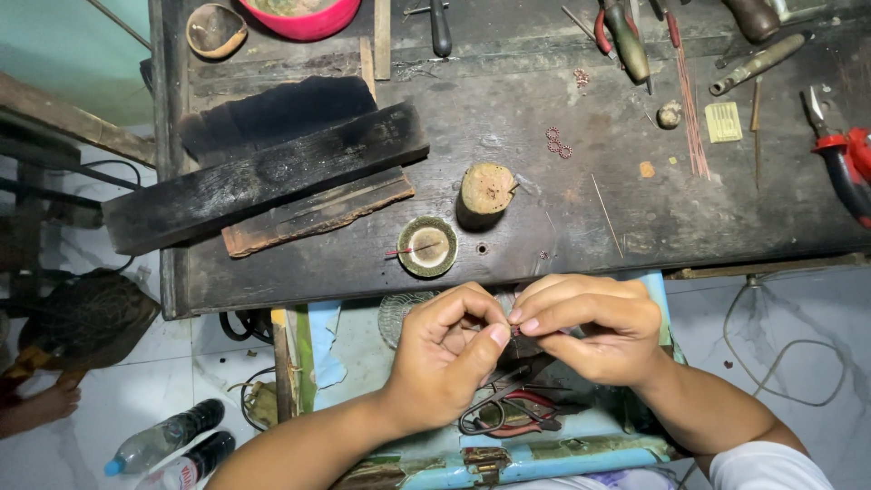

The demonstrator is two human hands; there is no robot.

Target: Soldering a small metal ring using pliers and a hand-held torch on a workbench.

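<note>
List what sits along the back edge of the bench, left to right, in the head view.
Small brown bowl → pink bowl → dark-handled tool → green-handled pliers → bundle of thin copper rods → brown-handled tool → red-handled pliers at the right edge.

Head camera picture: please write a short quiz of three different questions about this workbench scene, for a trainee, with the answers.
1. True or false: both hands pinch one tiny piece between their fingertips.
2. Which thing stands nearest the round wooden stump on the bench? A) pink bowl B) small round dish C) red pliers
3. What lies in the drawer under the hands?

Key
1. True: the left hand and the right hand meet on a tiny piece, too small to identify.
2. B: the small round dish is beside the wooden stump.
3. A pair of scissors with dark and red handles.
</note>
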